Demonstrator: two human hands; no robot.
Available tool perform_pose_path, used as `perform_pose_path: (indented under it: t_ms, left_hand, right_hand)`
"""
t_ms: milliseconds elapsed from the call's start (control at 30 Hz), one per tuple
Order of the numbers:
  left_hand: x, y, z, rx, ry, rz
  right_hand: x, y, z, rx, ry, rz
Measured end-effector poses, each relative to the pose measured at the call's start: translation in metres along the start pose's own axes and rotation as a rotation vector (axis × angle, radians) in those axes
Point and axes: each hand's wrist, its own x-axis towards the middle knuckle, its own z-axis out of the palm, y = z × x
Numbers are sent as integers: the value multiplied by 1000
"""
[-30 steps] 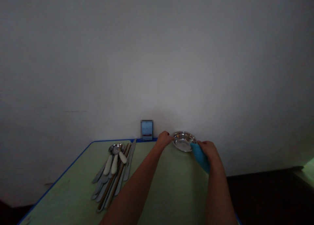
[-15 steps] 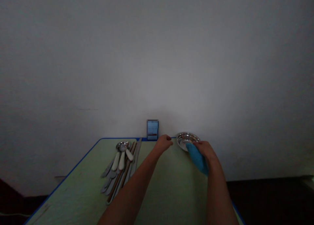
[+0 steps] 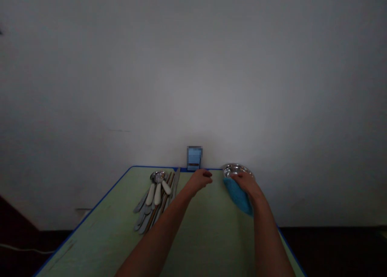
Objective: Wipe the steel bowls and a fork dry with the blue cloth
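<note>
A blue cloth point(image 3: 238, 197) hangs from my right hand point(image 3: 246, 183), whose fingers are closed on its upper end. Just behind that hand is a shiny metal bowl point(image 3: 231, 169), its front partly covered by the hand and cloth. My left hand point(image 3: 198, 180) hovers over the table in front of the phone, fingers bent and a small gap between them and the thumb, with nothing visible in it. Left of my left forearm lies a pile of cutlery: white-handled ladles or spoons point(image 3: 157, 194), flat metal pieces point(image 3: 142, 220) and brown chopsticks point(image 3: 165, 198).
A phone or small screen point(image 3: 194, 158) stands upright at the table's back edge against the pale wall point(image 3: 193, 87). The green table point(image 3: 208, 236) has a blue rim. A white cable point(image 3: 27, 250) runs across the dark area at lower left.
The view has shifted slightly, moving the table items rightward in the picture. My right hand and the cloth have moved a little left relative to the bowl. My left hand has come slightly nearer.
</note>
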Motion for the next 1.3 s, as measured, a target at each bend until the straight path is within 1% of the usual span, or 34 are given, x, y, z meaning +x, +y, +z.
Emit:
perform_pose_path:
  t_ms: [100, 233, 400, 533, 633, 767, 933, 1033, 1133, 1300]
  left_hand:
    - [-7, -4, -2, -73, -4, 41]
    - [-18, -8, -6, -180, -58, 125]
    - [-31, -8, -12, -307, -185, 213]
    - [-38, -9, -14, -366, -216, 236]
    - [-39, -11, -15, -389, -209, 238]
    - [-40, -14, -16, -394, -170, 239]
    - [-41, -16, -18, -385, -128, 238]
    - [-41, -16, -20, -392, -108, 243]
    - [-41, -18, -21, -412, -83, 244]
    - [-41, -23, -22, -454, -53, 227]
  right_hand:
    - [-4, -8, 2, 2, -90, 46]
    - [-9, -18, 6, 26, -147, 51]
    - [-14, -29, 14, 47, -167, 24]
    - [-17, -37, 19, 42, -148, -9]
    - [-18, -41, 23, 42, -138, -24]
    - [-19, -44, 25, 69, -126, -40]
    - [-22, -44, 26, 195, -128, -42]
    - [-24, -44, 28, 332, -195, -17]
    - [-27, -44, 28, 486, -301, 9]
    - [-33, -47, 22, 681, -460, 15]
